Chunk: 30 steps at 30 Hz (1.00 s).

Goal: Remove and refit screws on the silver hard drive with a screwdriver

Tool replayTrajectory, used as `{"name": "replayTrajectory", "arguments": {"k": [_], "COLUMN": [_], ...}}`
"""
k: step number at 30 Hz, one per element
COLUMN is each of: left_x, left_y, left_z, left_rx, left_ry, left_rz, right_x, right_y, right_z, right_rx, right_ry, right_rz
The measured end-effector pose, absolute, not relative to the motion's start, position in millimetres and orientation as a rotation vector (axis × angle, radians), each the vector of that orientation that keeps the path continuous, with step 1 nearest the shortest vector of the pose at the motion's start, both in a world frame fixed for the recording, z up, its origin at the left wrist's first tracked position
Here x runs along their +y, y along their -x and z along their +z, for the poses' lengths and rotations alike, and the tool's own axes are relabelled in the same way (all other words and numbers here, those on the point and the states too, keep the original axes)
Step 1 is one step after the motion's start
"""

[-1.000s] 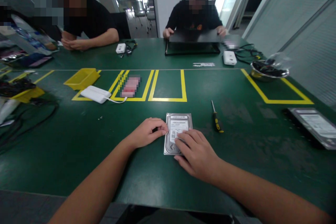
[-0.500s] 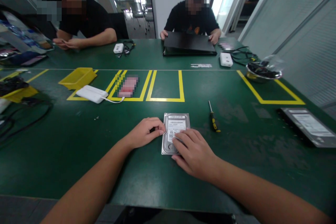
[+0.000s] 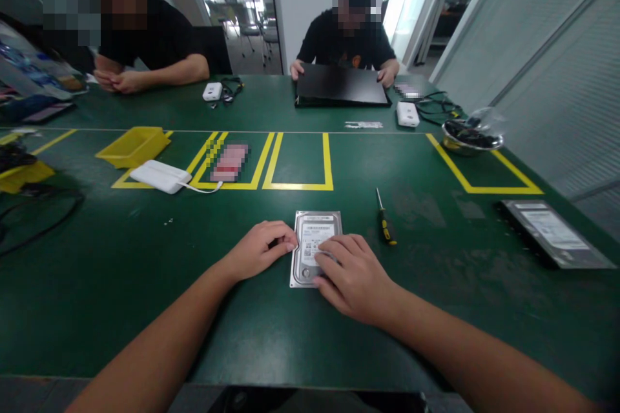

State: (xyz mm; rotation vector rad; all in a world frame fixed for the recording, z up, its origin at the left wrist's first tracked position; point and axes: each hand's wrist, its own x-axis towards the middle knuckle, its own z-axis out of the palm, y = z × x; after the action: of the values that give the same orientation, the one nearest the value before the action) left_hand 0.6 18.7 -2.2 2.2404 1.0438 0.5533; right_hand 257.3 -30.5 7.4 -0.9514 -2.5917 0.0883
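Observation:
A silver hard drive (image 3: 301,268) with a white label lies flat on the green table in front of me. Thumb and fingers of my left hand (image 3: 264,246) are curled together at its left edge, by a notch; whether something small is between the fingertips is hidden. My right hand (image 3: 356,274) rests over the drive's right side, fingers apart on the label and thumb near the lower edge. To the right lies a screwdriver (image 3: 386,226) with a black and yellow handle, touched by neither hand.
Another hard drive (image 3: 557,232) lies at the right. Farther back are a yellow bin (image 3: 133,147), a white power bank (image 3: 159,175) cabled to a phone (image 3: 230,162), and a metal bowl (image 3: 472,139) of dark parts. Across the table, one person holds a black panel (image 3: 341,85); another sits at left.
The view has shifted slightly. My right thumb has come up against the drive's lower edge, while the left hand keeps its place. Across the table, the person's black panel has tilted.

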Motion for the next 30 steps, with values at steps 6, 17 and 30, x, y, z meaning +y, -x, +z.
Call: {"name": "replayTrajectory", "arguments": {"k": [6, 17, 30], "left_x": [18, 19, 18], "left_y": [0, 0, -2], "left_z": [-4, -4, -4], "left_rx": [1.058, 1.052, 1.076], "left_ry": [-2.232, -2.245, -2.255], "left_rz": [0.542, 0.540, 0.521], "right_x": [-14, -1, 4], "right_y": [-268, -302, -334], "right_z": [22, 45, 28], "right_rx": [-2.523, -2.538, -2.513], "right_ry": [1.267, 1.758, 2.048], "right_rz": [-0.048, -0.232, -0.115]}}
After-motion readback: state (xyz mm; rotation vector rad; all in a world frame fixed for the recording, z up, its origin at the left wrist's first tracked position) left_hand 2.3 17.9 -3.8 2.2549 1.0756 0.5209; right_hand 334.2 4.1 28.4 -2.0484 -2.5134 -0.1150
